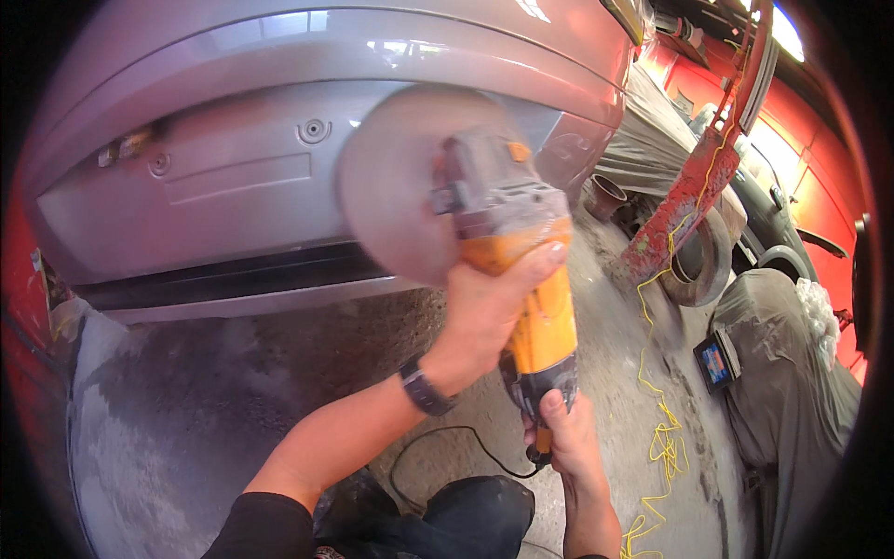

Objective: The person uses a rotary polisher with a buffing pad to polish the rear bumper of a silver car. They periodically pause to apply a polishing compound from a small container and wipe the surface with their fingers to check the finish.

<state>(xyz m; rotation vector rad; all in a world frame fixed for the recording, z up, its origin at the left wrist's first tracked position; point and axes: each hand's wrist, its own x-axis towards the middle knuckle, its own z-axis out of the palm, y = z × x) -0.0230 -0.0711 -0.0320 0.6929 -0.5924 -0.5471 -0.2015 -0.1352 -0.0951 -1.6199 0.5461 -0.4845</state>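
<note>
Gripping the orange-and-black polisher [545, 317] from both sides of its body, the left hand [494, 312] and the right hand [570, 430] steady it in front of a silver car panel [233, 121]. The long axis of the tool runs away from the wearer, steeply up the view with a slight lean to the left at the top. Its grey head [503, 177] forms the far end, toward the car; the black rear grip [549, 374] forms the near end, toward the wearer's knees. The broad round pad [396, 186], blurred, lies to the left of the head, its face turned to the panel; whether it touches cannot be told. Left fingers: clamped on the orange housing just behind the head, thumb over the top, the others largely hidden. Right fingers: wrapped round the rear grip, thumb uppermost. A dark band [426, 387] circles the left wrist. From the near end a black cord [466, 429] curves left above the grey floor [596, 503]. Right of the tool, a yellow cord [666, 447] lies in loose tangles.
</note>
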